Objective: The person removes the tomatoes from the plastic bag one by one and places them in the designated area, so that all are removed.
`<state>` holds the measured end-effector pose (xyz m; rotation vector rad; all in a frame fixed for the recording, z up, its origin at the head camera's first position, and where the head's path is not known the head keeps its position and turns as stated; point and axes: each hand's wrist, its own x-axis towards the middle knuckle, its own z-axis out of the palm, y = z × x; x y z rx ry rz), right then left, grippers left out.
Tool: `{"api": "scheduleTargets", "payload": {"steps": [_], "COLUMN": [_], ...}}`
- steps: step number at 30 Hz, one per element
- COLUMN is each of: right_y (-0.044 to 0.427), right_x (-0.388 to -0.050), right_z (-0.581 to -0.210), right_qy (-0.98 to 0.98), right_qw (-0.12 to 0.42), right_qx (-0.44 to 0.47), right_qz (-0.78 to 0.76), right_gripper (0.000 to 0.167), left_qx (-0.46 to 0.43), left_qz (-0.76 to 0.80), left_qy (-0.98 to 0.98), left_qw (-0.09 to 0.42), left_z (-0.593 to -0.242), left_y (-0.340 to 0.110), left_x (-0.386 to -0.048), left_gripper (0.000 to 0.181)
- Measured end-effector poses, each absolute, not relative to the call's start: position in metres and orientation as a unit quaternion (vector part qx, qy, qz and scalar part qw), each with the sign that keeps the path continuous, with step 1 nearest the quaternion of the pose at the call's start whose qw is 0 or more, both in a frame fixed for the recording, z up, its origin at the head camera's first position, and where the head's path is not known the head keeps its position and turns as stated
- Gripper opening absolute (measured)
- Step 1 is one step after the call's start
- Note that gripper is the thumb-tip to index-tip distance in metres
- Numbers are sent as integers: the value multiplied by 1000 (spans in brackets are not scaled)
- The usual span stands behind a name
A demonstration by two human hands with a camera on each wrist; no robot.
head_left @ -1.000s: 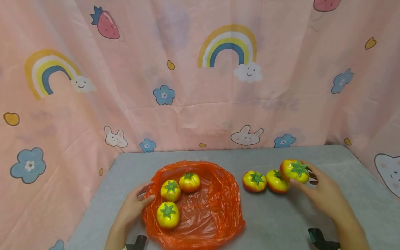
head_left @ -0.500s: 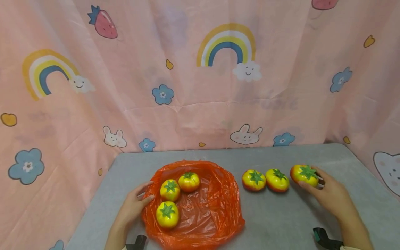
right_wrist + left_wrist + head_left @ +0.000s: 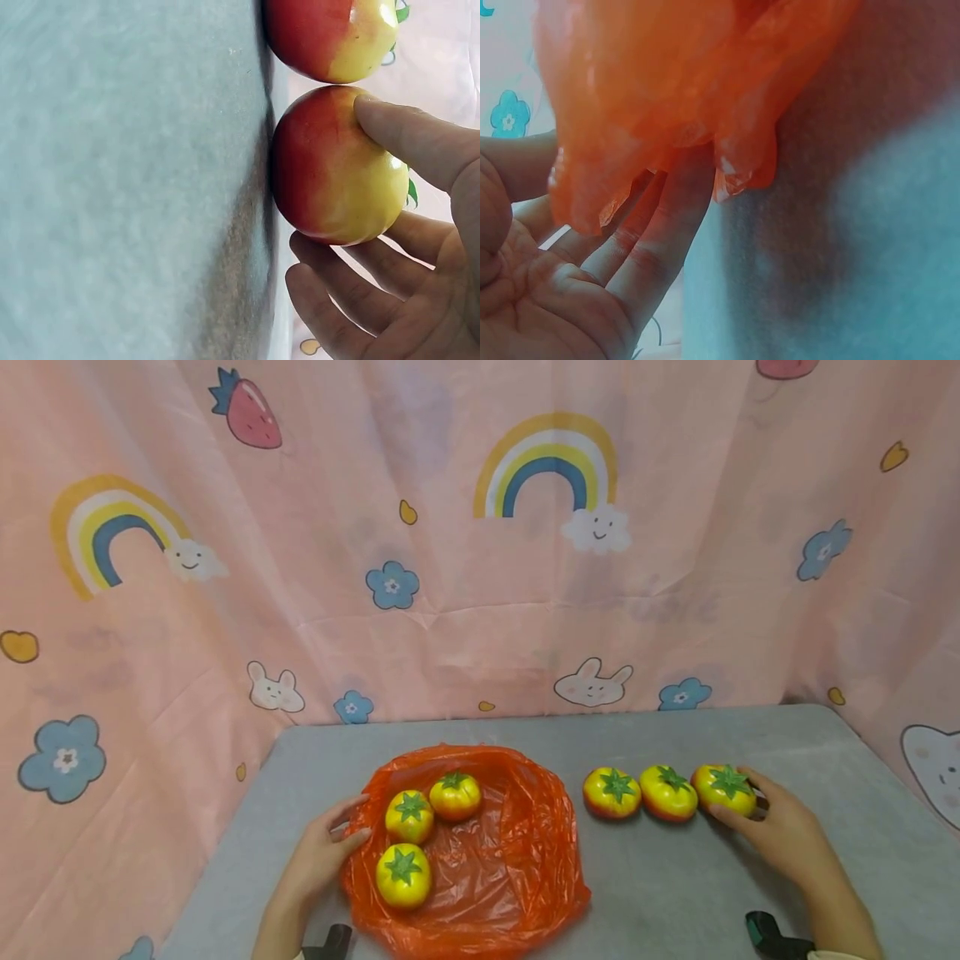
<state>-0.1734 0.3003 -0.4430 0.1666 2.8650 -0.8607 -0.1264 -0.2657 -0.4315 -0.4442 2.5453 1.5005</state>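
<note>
My right hand (image 3: 780,827) holds a yellow-and-red tomato (image 3: 724,789) with a green star-shaped top. The thumb presses one side and fingertips touch the other, and the fruit rests on the table. Touching it in the right wrist view is a second tomato (image 3: 334,37). A third tomato (image 3: 612,793) sits to the left in the same row. My left hand (image 3: 318,852) touches the left rim of an orange-red plastic bag (image 3: 487,893), its fingers fairly straight beneath the plastic (image 3: 652,82). Inside the spread bag lie a front tomato (image 3: 403,877), a middle tomato (image 3: 409,817) and a back tomato (image 3: 455,797).
The grey table (image 3: 645,893) runs back to a pink printed curtain (image 3: 450,660). A strip of table lies between the bag and the row of tomatoes. Dark wrist mounts (image 3: 776,935) show near the front edge.
My right hand has carried its tomato rightward and down, from above the middle one to the table at the row's right end. My left hand and the bag have stayed put.
</note>
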Motion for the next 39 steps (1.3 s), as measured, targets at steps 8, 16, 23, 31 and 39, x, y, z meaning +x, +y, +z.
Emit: {"api": "scheduleTargets", "payload": {"steps": [8, 16, 23, 31, 39], "right_y": [300, 305, 306, 272, 194], "right_x": [-173, -172, -169, -158, -152], "right_z": [-443, -444, -439, -404, -363], "right_qy": [955, 952, 956, 963, 946], "right_qw": [62, 78, 69, -1, -29], "right_qx": [44, 46, 36, 1, -98], "right_qz": [-285, -292, -282, -269, -307], "right_gripper": [102, 108, 111, 99, 86], "left_qx": [-144, -149, -146, -125, -127], "left_qz": [493, 487, 485, 494, 497], "left_qy": [855, 857, 859, 858, 856], "left_qw": [73, 75, 72, 67, 66], "left_z": [-430, -430, -432, -433, -427], "left_y": [-265, -266, -266, -266, -264], "left_x": [-126, -127, -127, -126, -125], "left_gripper": [52, 52, 53, 52, 51]}}
